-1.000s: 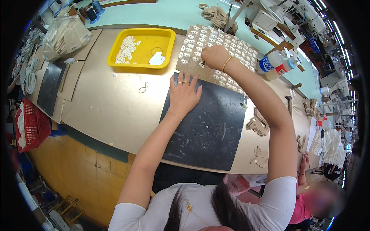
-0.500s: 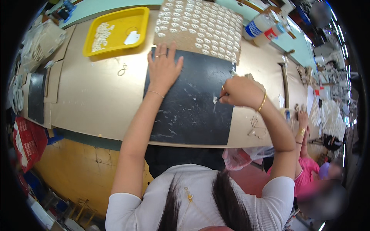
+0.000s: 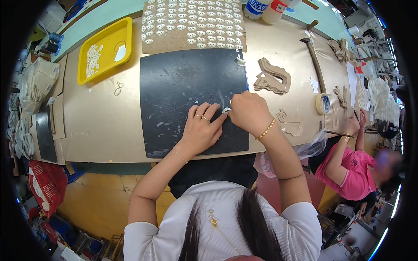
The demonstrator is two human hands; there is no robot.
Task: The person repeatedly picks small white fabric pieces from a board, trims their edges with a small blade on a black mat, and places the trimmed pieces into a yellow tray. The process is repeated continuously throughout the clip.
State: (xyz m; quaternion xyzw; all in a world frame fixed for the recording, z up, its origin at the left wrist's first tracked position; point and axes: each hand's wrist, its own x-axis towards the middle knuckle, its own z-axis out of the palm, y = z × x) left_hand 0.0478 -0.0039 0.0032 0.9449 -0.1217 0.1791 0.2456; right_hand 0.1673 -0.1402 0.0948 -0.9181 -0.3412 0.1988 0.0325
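A black board (image 3: 183, 78) with scratches and pale smears lies in front of me. On its right half sits a small white oval piece (image 3: 226, 110) with dark spots. The index fingertip of my left hand (image 3: 201, 128) touches this piece; the other fingers are spread over the board. My right hand (image 3: 251, 114) is closed at the piece's right side. Its fingertips are turned away, so what it grips is hidden. Beyond the board, a brown sheet (image 3: 167, 41) bears rows of similar white pieces.
A yellow tray (image 3: 81, 65) with small white pieces stands at the far left. To the right lie stacked brown cutouts (image 3: 272, 71), a tape roll (image 3: 322, 104) and a hammer (image 3: 315, 61). Bottles (image 3: 274, 12) stand at the back. A person in pink (image 3: 344, 172) sits at right.
My left hand has come from the board's far left corner to the white piece. The thin dark tip that showed at my right fingertips is now hidden. The whole view has shifted.
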